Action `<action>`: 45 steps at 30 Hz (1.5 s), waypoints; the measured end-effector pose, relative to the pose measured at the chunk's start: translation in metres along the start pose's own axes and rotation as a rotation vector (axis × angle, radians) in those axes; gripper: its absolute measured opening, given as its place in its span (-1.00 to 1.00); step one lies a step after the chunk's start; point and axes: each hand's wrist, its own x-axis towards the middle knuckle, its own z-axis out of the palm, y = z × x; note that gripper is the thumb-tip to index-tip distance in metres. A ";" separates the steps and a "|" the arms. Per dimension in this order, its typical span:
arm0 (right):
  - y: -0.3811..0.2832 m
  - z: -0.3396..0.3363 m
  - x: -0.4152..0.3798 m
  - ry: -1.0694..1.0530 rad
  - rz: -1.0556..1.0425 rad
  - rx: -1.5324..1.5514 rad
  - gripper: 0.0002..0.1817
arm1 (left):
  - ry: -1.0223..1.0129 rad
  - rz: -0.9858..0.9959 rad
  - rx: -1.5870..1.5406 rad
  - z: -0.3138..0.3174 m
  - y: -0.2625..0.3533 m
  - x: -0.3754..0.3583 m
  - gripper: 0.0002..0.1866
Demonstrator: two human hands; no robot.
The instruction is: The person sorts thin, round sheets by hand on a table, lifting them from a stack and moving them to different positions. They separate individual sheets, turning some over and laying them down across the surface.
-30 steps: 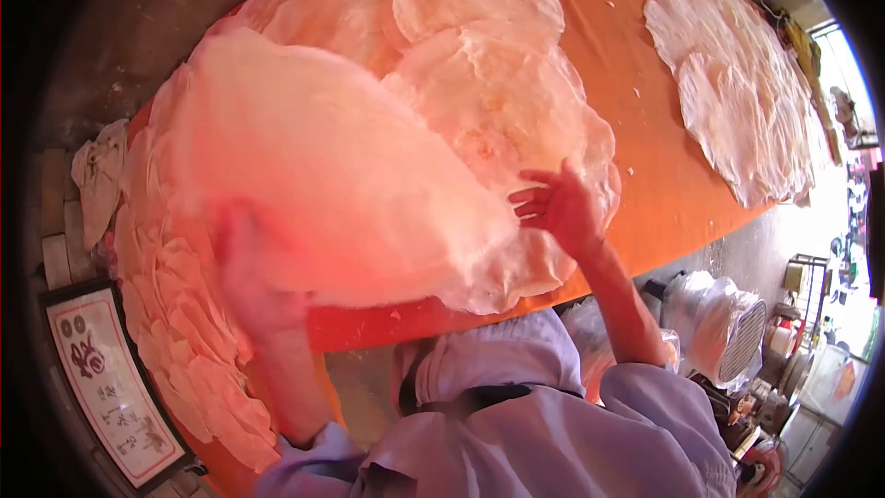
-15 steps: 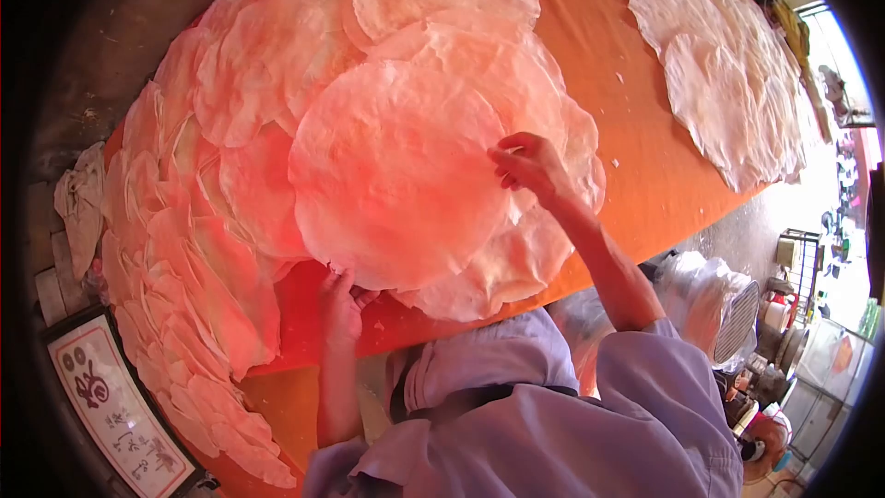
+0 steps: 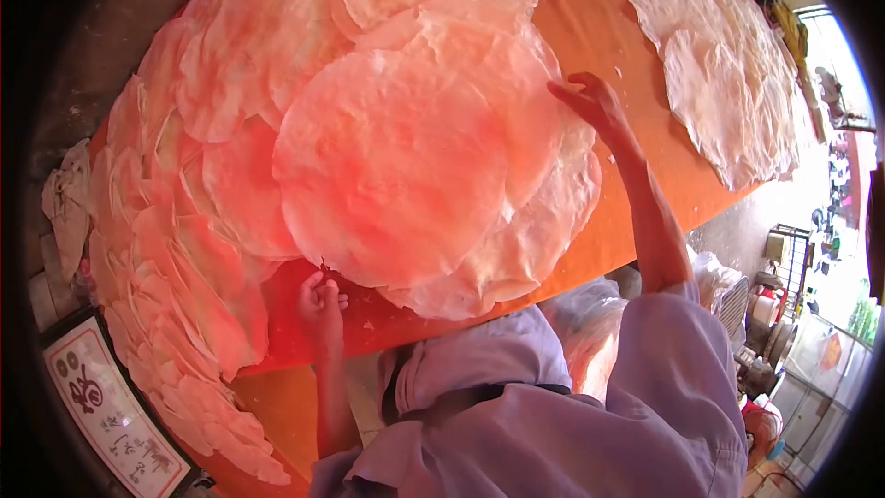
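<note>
A thin, pale round sheet like flatbread (image 3: 396,166) lies flat on top of a pile of similar sheets. My left hand (image 3: 323,300) is at its lower left edge, fingers curled closed beside a small dark nick in the rim; whether the rim is between them is hidden. Out at the right side of the pile, my right hand (image 3: 592,103) reaches with fingers stretched and apart. Its fingertips are at the edge of an underlying sheet (image 3: 530,111), and nothing shows in that hand.
Overlapping sheets (image 3: 175,295) cover the table's left side, and another pile (image 3: 728,83) lies at the far right. Orange cloth (image 3: 604,18) covers the table. A framed sign (image 3: 111,415) stands lower left. Plastic-wrapped goods (image 3: 590,314) sit beyond the near edge.
My right hand has moved up and right, off the top sheet to the pile's outer edge, its fingers stretching out. My left hand has curled its fingers and shifted slightly left.
</note>
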 end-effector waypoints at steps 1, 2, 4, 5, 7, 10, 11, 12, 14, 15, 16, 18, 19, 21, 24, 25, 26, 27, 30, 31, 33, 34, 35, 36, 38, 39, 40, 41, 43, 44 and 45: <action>-0.037 -0.006 -0.006 -0.199 0.201 0.127 -0.42 | -0.020 0.027 0.053 0.001 0.001 0.000 -0.66; -0.038 -0.004 -0.006 -0.220 0.160 0.072 -0.47 | -0.028 -0.002 0.006 0.001 -0.001 0.001 -0.64; -0.040 -0.003 -0.001 -0.259 0.071 -0.041 -0.56 | -0.044 -0.056 -0.095 0.003 -0.001 0.004 -0.62; -0.043 -0.006 -0.001 -0.262 0.054 -0.038 -0.59 | -0.058 -0.081 -0.103 0.005 0.001 0.003 -0.61; -0.055 -0.015 -0.005 -0.277 0.019 -0.032 -0.65 | -0.079 -0.134 -0.120 0.013 0.016 -0.005 -0.60; -0.070 -0.031 -0.015 -0.279 0.050 0.119 -0.66 | -0.097 -0.136 -0.166 0.017 0.018 -0.008 -0.59; -0.070 -0.035 -0.019 -0.248 0.062 0.081 -0.68 | -0.098 -0.123 -0.167 0.016 0.016 -0.008 -0.58; -0.054 -0.037 -0.012 -0.272 0.074 0.030 -0.69 | -0.096 -0.107 -0.172 0.015 0.013 -0.007 -0.57; -0.005 -0.033 0.003 -0.313 0.111 -0.069 -0.71 | -0.102 -0.083 -0.164 0.014 0.007 -0.005 -0.56; -0.008 -0.031 -0.003 -0.308 0.172 0.008 -0.72 | -0.108 -0.075 -0.154 0.014 0.006 -0.004 -0.55; -0.010 -0.031 -0.005 -0.297 0.138 0.035 -0.73 | -0.110 -0.068 -0.145 0.015 0.005 -0.004 -0.55; -0.013 -0.030 -0.008 -0.279 0.073 0.098 -0.74 | -0.116 -0.126 -0.182 0.016 0.016 -0.009 -0.55; -0.012 -0.031 -0.010 -0.281 0.056 0.118 -0.74 | -0.121 -0.150 -0.204 0.020 0.022 -0.010 -0.55; -0.012 -0.037 -0.012 -0.287 0.011 0.156 -0.73 | -0.144 -0.110 -0.182 0.023 0.020 -0.012 -0.55; 0.026 -0.041 -0.006 -0.354 0.126 0.097 -0.71 | -0.059 0.085 -0.080 0.021 0.008 -0.002 -0.55; 0.021 -0.043 0.000 -0.300 0.165 -0.050 -0.68 | -0.011 0.164 -0.068 0.016 -0.001 0.003 -0.55; 0.016 -0.045 0.005 -0.245 0.205 -0.197 -0.66 | 0.038 0.240 -0.055 0.010 -0.008 0.010 -0.55; 0.012 -0.046 0.012 -0.188 0.246 -0.342 -0.64 | 0.118 0.252 0.053 0.006 -0.010 0.016 -0.57; 0.003 -0.047 0.058 0.077 0.121 0.001 -0.56 | 0.256 0.334 0.249 0.004 -0.011 0.032 -0.59; -0.003 -0.044 0.075 0.030 0.175 0.193 -0.51 | 0.251 0.296 0.286 0.006 -0.012 0.034 -0.61; -0.013 -0.030 0.113 -0.026 0.252 0.444 -0.45 | 0.328 0.445 0.436 0.010 -0.030 0.042 -0.63; -0.011 -0.017 0.134 -0.034 0.279 0.500 -0.45 | 0.369 0.516 0.511 0.012 -0.039 0.046 -0.64; -0.010 -0.008 0.154 -0.046 0.307 0.554 -0.46 | 0.363 0.531 0.466 0.015 -0.043 0.049 -0.65; -0.011 -0.002 0.170 -0.079 0.310 0.606 -0.48 | 0.358 0.542 0.425 0.015 -0.047 0.051 -0.66; -0.015 0.012 0.199 -0.157 0.316 0.712 -0.52 | 0.354 0.538 0.358 0.017 -0.041 0.051 -0.68; -0.021 0.018 0.208 -0.112 0.347 0.712 -0.54 | 0.350 0.524 0.330 0.024 -0.029 0.046 -0.68; -0.026 0.024 0.216 -0.066 0.381 0.708 -0.56 | 0.344 0.508 0.302 0.026 -0.022 0.044 -0.69; -0.030 0.028 0.222 -0.017 0.415 0.702 -0.58 | 0.364 0.510 0.340 0.024 -0.025 0.045 -0.69; -0.021 0.034 0.239 -0.021 0.453 0.731 -0.61 | 0.397 0.513 0.408 0.023 -0.034 0.048 -0.70; -0.017 0.036 0.247 -0.021 0.469 0.744 -0.62 | 0.406 0.536 0.408 0.022 -0.038 0.049 -0.71; -0.025 0.036 0.247 -0.061 0.428 0.648 -0.63 | 0.415 0.560 0.408 0.022 -0.040 0.051 -0.71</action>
